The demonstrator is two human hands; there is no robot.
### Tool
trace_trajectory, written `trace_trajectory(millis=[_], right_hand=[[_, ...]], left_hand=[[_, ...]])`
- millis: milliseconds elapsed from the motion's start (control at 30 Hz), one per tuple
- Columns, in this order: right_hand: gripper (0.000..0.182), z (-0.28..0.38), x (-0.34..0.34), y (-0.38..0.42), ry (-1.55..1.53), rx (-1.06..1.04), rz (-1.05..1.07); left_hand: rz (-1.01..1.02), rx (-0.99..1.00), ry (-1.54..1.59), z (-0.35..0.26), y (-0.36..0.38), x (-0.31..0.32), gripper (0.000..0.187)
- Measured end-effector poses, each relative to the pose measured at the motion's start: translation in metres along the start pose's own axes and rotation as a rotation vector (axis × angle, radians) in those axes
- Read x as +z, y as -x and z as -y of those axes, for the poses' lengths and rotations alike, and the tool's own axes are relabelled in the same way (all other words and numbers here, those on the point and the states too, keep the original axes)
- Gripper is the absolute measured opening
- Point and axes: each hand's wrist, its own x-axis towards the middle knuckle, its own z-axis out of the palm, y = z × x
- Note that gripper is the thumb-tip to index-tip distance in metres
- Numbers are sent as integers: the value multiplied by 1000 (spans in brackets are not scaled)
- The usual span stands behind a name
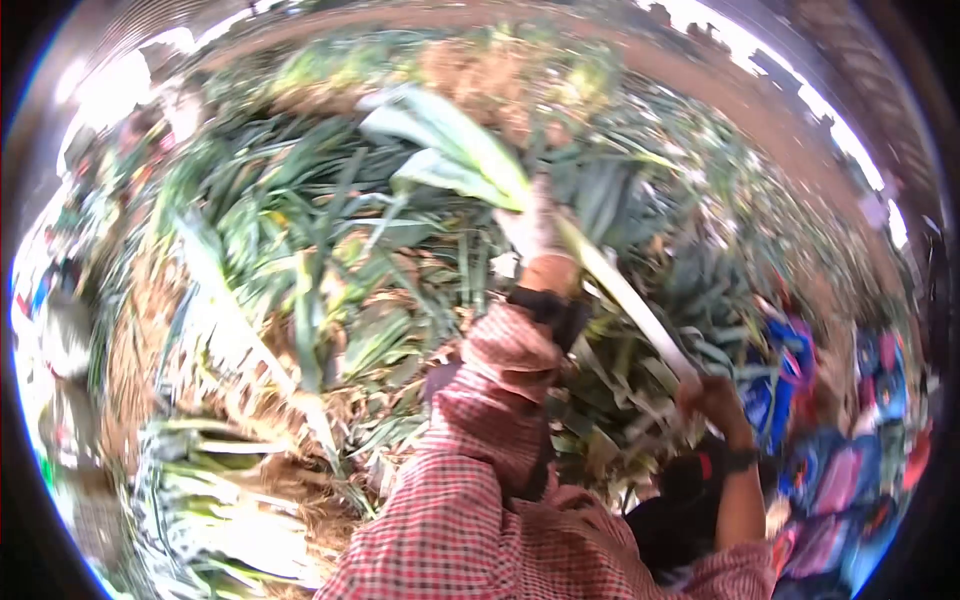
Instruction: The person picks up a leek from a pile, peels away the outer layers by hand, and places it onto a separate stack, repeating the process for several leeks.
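A long leek [625, 290] slants across the middle of the head view, its broad green leaves up and to the left and its white end down and to the right. My right hand [712, 405] is closed around the white end. My left hand [541, 215], blurred by motion, reaches forward and is wrapped round the stalk just below the leaves; its fingers are partly hidden. Under both hands lies a heap of leek leaves [390, 225]. Another pale leek [245, 325] lies slanting on the heap to the left.
Leeks with pale stalks and roots [230, 515] lie in a pile at the lower left. Blue and pink packaging [790, 375] stands at the right, with more colourful bundles [840, 475] below it. Bare brown ground [690, 75] runs behind the heap.
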Motion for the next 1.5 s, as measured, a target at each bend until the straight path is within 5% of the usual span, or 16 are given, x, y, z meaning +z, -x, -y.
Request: trace_trajectory(millis=[133, 233, 333, 433, 533, 633, 800, 967, 1033, 1067, 1133, 1300, 1333, 1367, 1500], right_hand=[[9, -5, 65, 22, -542, 75, 88], [14, 24, 93, 26, -435, 104, 70], [17, 23, 111, 30, -492, -105, -32], [29, -2, 118, 18, -1011, -120, 288], [30, 7, 139, 1, -741, -133, 223], [32, 0, 152, -10, -533, -100, 210], [34, -27, 151, -31, -216, -66, 216], [37, -64, 137, -60, 85, -44, 216], [38, -79, 126, -71, 182, -50, 223], [38, -88, 120, -76, 224, -56, 229], [39, -107, 103, -90, 336, -114, 266], [42, -184, 94, -90, 1097, -850, 177], [41, -69, 113, -34, 491, -292, 417], [34, -80, 120, -39, 730, -396, 389], [27, -49, 145, -13, 418, -343, 339]], left_hand=[[310, -31, 19, -30, -1, 4, 26], [544, -39, 80, -64, 12, 7, 29], [542, -149, 226, -109, 51, 20, 27], [531, 99, 0, -147, 95, -5, 51], [489, 357, 10, -197, 110, -33, 68], [402, 742, -47, -250, 113, -52, 66], [255, 1031, -133, -388, 153, -93, 71], [9, 1486, -424, -552, 225, -183, 27], [-182, 1523, -522, -609, 269, -222, 28], [-311, 1469, -486, -627, 296, -235, 48], [-656, 1508, -707, -678, 341, -290, 31], [-1133, 1144, -1399, -772, 385, -444, 36], [-1169, 1075, -1504, -782, 378, -468, 37], [-1197, 1012, -1595, -783, 364, -481, 38], [-901, 909, -1771, -740, 259, -491, 43]])
